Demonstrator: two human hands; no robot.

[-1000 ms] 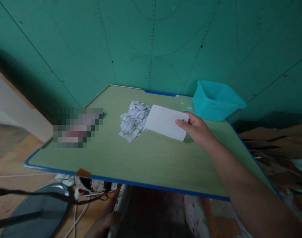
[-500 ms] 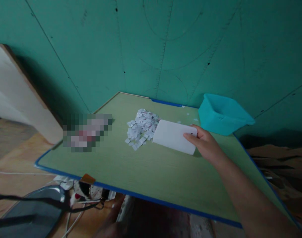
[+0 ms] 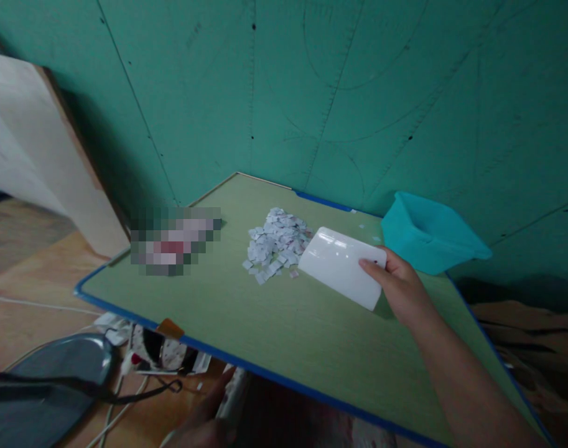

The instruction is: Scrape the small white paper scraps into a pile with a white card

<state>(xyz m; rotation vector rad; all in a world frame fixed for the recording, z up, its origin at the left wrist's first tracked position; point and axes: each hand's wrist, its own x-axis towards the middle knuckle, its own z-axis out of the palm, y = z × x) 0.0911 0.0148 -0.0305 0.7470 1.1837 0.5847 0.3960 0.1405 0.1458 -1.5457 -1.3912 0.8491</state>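
Observation:
My right hand (image 3: 402,287) grips a white plastic scraper (image 3: 342,264) by its right end, thumb on top near a small dark hole. The scraper's left edge is close against a heap of small white paper squares (image 3: 279,239) on the green tabletop (image 3: 265,317). Light glints off its face. Low in the view, under the table's front edge, my left hand (image 3: 206,417) is dim and partly cut off. It lies beside a whitish, worn object (image 3: 233,392); whether its fingers are closed on that is unclear.
A turquoise bin (image 3: 428,233) stands at the table's back right, with a few loose paper squares near it. A pixelated item (image 3: 178,242) lies at the left. Below are a dark grey round stool-like seat (image 3: 55,386), a strap and cables. A green wall (image 3: 195,93) rises behind.
The view has shifted, so table and heap appear slightly farther right. The scraper is tilted a little differently and now shines; its left edge stays by the heap. My right hand keeps its grip.

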